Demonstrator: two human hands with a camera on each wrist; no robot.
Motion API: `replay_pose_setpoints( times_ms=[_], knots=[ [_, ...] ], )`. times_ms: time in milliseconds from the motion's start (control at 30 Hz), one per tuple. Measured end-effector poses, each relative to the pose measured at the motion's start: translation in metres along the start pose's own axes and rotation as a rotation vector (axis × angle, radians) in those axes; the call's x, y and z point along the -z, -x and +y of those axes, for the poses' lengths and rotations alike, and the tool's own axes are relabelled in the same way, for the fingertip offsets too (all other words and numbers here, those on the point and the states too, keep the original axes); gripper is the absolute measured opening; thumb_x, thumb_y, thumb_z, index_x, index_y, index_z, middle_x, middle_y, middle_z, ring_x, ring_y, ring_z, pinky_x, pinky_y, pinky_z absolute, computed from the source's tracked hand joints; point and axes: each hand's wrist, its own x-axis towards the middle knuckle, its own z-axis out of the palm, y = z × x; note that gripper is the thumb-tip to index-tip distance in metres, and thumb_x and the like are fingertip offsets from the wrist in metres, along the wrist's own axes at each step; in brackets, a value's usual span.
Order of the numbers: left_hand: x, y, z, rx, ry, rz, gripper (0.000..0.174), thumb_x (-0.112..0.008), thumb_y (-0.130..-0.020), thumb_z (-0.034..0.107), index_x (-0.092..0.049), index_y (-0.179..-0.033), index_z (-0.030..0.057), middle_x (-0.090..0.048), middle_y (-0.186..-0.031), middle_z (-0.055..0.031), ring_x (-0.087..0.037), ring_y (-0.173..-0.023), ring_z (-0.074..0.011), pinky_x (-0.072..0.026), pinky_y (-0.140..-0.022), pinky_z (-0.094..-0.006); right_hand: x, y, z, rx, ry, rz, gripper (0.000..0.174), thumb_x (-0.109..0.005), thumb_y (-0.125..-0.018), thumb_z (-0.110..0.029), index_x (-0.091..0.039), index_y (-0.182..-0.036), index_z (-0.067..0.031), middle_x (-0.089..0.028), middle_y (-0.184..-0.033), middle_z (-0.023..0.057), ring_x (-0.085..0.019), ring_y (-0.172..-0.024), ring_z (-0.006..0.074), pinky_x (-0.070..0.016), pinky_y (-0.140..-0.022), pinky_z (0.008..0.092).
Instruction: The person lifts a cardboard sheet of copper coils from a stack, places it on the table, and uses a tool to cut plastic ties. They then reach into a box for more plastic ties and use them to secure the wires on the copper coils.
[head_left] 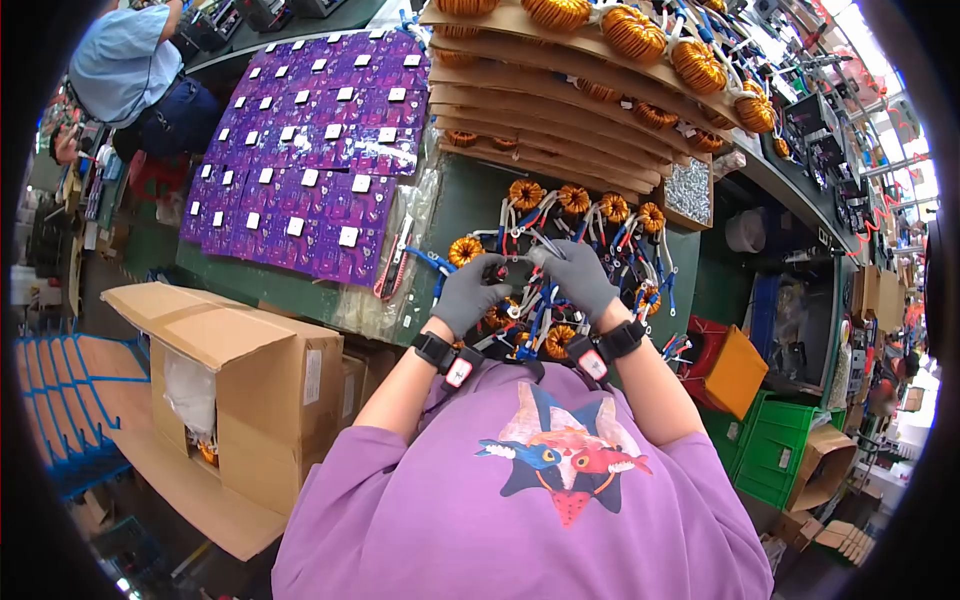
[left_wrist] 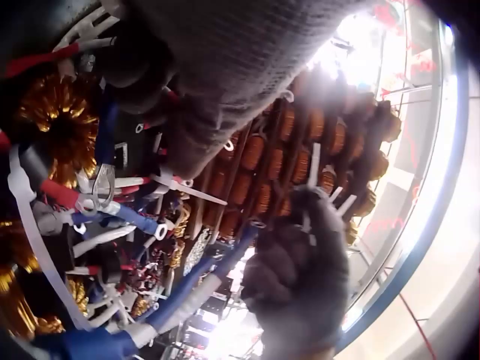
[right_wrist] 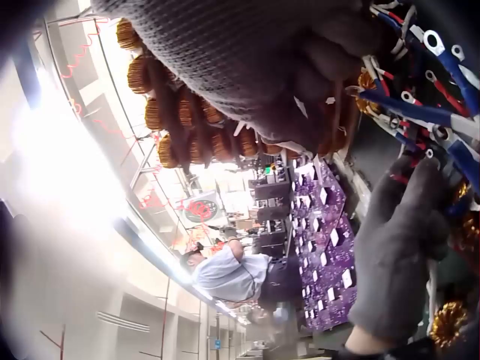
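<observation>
Both hands wear grey gloves over a cluster of copper-wound toroid coils (head_left: 574, 199) with blue, red and white leads ending in ring terminals (left_wrist: 160, 232). The left hand (head_left: 472, 295) is at the cluster's left, thumb and fingertips pinched around a thin lead with red on it; its left wrist view (left_wrist: 225, 75) shows a thin white strip (left_wrist: 199, 193) by the fingertips. Curled fingers of the right hand (head_left: 580, 280), also seen in the left wrist view (left_wrist: 296, 277), pinch slim white strips (left_wrist: 314, 165). What lies beneath the palms is hidden.
Purple circuit boards (head_left: 310, 160) cover the bench's left, with a red-handled cutter (head_left: 396, 262) beside them. Stacked cardboard layers of coils (head_left: 560, 110) rise behind the cluster, near a box of small metal parts (head_left: 688, 190). An opened carton (head_left: 240, 390) stands at lower left.
</observation>
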Motion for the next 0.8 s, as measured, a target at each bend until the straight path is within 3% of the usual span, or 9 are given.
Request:
replay_pose_setpoints(
  times_ms=[100,167,267,333,433,500,567,667,800],
  knots=[
    [0.012,0.000,0.008,0.029,0.010,0.022,0.042,-0.072,-0.075,0.016,-0.060,-0.112,0.0018,-0.066,-0.093,-0.0099,-0.063,-0.083,-0.0159,-0.0498,-0.075,-0.0273,-0.001,-0.012,0.011,-0.024,0.083,-0.064,0.033,-0.061,-0.084,-0.031,-0.061,-0.080,0.0013,-0.055,-0.063,0.0051,-0.049,-0.062,0.0125,-0.0384,-0.059,0.0316],
    [0.013,-0.002,0.014,0.037,-0.113,0.150,0.043,-0.072,-0.072,0.017,-0.061,-0.112,0.0025,-0.067,-0.097,-0.0118,-0.065,-0.087,-0.0183,-0.0509,-0.075,-0.0293,0.000,-0.011,0.004,-0.064,0.068,-0.081,0.034,-0.061,-0.084,-0.032,-0.061,-0.080,0.0018,-0.053,-0.063,0.0050,-0.048,-0.062,0.0122,-0.0389,-0.059,0.0304],
    [0.011,-0.008,0.008,0.152,0.001,0.149,0.041,-0.071,-0.074,0.017,-0.062,-0.111,0.0016,-0.068,-0.094,-0.0122,-0.066,-0.083,-0.0173,-0.0514,-0.074,-0.0275,-0.003,-0.013,0.002,0.025,0.083,-0.046,0.035,-0.059,-0.085,-0.034,-0.060,-0.082,0.0007,-0.057,-0.066,0.0092,-0.053,-0.063,0.0191,-0.0414,-0.062,0.0334],
    [0.011,-0.011,0.005,0.180,0.076,0.157,0.041,-0.071,-0.074,0.018,-0.062,-0.111,0.0012,-0.068,-0.093,-0.0122,-0.066,-0.082,-0.0170,-0.0514,-0.074,-0.0268,-0.008,-0.017,-0.001,0.156,0.283,0.035,0.034,-0.057,-0.086,-0.035,-0.061,-0.085,-0.0013,-0.061,-0.072,0.0141,-0.058,-0.069,0.0295,-0.0435,-0.065,0.0383],
    [0.015,-0.011,0.007,0.172,0.040,0.131,0.041,-0.070,-0.075,0.019,-0.062,-0.111,0.0010,-0.068,-0.094,-0.0123,-0.066,-0.083,-0.0167,-0.0514,-0.075,-0.0267,-0.016,-0.015,-0.010,0.096,0.409,-0.011,0.035,-0.055,-0.086,-0.037,-0.061,-0.088,-0.0026,-0.063,-0.079,0.0171,-0.059,-0.077,0.0362,-0.0441,-0.068,0.0418],
    [0.016,-0.011,0.009,0.123,-0.038,0.129,0.041,-0.070,-0.075,0.020,-0.061,-0.111,0.0007,-0.068,-0.094,-0.0119,-0.066,-0.083,-0.0170,-0.0512,-0.075,-0.0267,-0.019,-0.019,-0.004,0.108,0.446,-0.033,0.035,-0.057,-0.085,-0.037,-0.062,-0.088,-0.0019,-0.063,-0.079,0.0170,-0.060,-0.077,0.0337,-0.0450,-0.068,0.0398],
    [0.017,-0.009,0.015,0.116,-0.039,0.130,0.041,-0.070,-0.075,0.020,-0.061,-0.111,0.0005,-0.068,-0.095,-0.0123,-0.066,-0.084,-0.0175,-0.0511,-0.075,-0.0271,-0.019,-0.019,-0.012,-0.023,0.286,-0.131,0.036,-0.059,-0.083,-0.036,-0.064,-0.089,-0.0016,-0.064,-0.079,0.0167,-0.061,-0.076,0.0312,-0.0459,-0.070,0.0386],
    [0.016,-0.007,0.015,0.100,-0.040,0.138,0.041,-0.069,-0.075,0.020,-0.061,-0.111,0.0001,-0.068,-0.096,-0.0129,-0.066,-0.086,-0.0188,-0.0508,-0.076,-0.0279,-0.017,-0.020,-0.008,0.001,0.222,-0.159,0.036,-0.061,-0.081,-0.036,-0.065,-0.088,-0.0008,-0.064,-0.077,0.0160,-0.062,-0.074,0.0285,-0.0462,-0.069,0.0375],
    [0.016,-0.007,0.016,0.097,-0.072,0.138,0.041,-0.069,-0.075,0.020,-0.061,-0.111,0.0003,-0.068,-0.096,-0.0135,-0.066,-0.087,-0.0207,-0.0506,-0.077,-0.0291,-0.010,-0.024,-0.014,-0.054,0.350,-0.181,0.035,-0.062,-0.080,-0.035,-0.066,-0.088,-0.0004,-0.064,-0.074,0.0150,-0.062,-0.071,0.0265,-0.0459,-0.067,0.0362]
  ],
)
